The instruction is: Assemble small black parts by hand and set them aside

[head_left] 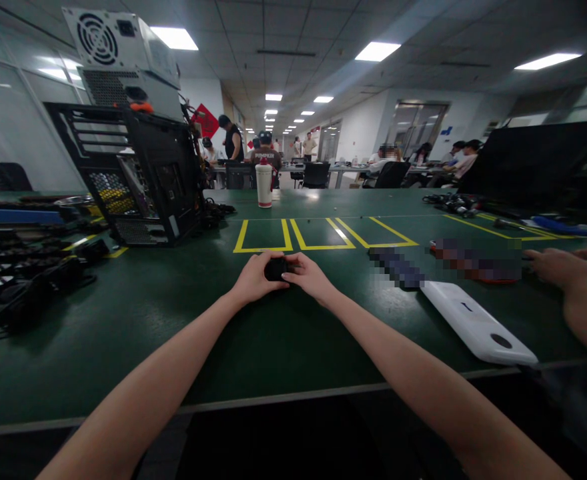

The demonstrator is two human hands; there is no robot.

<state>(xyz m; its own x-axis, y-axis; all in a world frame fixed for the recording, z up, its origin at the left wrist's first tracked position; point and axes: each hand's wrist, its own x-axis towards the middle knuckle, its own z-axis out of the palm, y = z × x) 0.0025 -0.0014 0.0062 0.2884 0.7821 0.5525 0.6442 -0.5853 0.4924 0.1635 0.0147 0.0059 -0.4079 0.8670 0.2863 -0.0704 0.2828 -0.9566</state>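
A small black object is between my two hands, just above the green table and near the yellow tape outlines. My left hand curls round its left side, thumb below and fingers above. From the right, my right hand grips it with thumb and fingertips. What the object is cannot be made out; the fingers cover its edges.
At the left stands an open black computer case with power supplies on top. Cables and parts lie left. A white bottle stands beyond. Phones and a white device lie right, beside another person's hands.
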